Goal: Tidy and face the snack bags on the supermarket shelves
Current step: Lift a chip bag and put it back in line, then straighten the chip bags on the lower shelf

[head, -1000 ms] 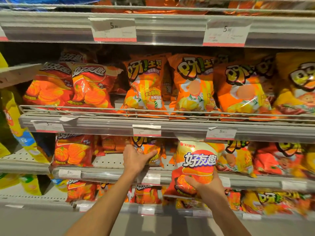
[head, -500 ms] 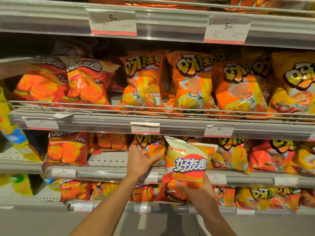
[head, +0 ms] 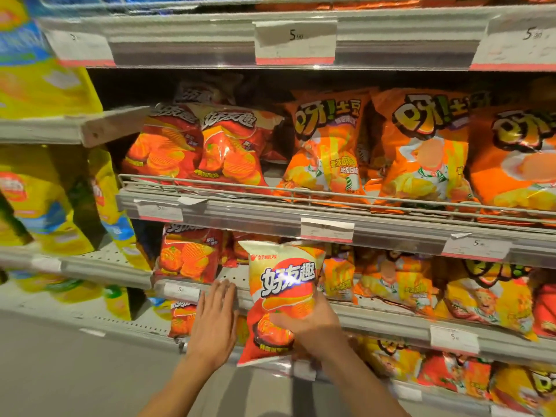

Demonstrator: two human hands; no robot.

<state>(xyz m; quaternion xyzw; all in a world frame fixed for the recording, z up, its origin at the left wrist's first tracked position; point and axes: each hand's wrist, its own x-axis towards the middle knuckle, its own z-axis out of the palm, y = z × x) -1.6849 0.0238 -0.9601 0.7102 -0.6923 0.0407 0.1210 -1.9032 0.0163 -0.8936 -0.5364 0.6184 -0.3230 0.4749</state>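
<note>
My right hand (head: 310, 329) grips a red and cream chip bag (head: 282, 293) by its lower right side and holds it upright in front of the lower middle shelf (head: 391, 322). My left hand (head: 215, 320) is empty, fingers spread, palm toward the shelf edge just left of that bag. A red chip bag (head: 188, 255) of the same brand stands on that shelf to the left, with a bare gap of shelf beside it. Orange bags (head: 397, 281) fill the shelf to the right.
The upper shelf carries red bags (head: 228, 149) at left and orange bags (head: 328, 149) at right behind a wire rail (head: 301, 194). Yellow bags (head: 45, 200) fill the neighbouring bay at left. More bags sit on the bottom shelf (head: 451, 374). Grey floor lies at lower left.
The view has swung left. My left hand has let go of the orange bag and come back to the shelf edge. My right hand has carried the red and cream bag leftward toward the gap.
</note>
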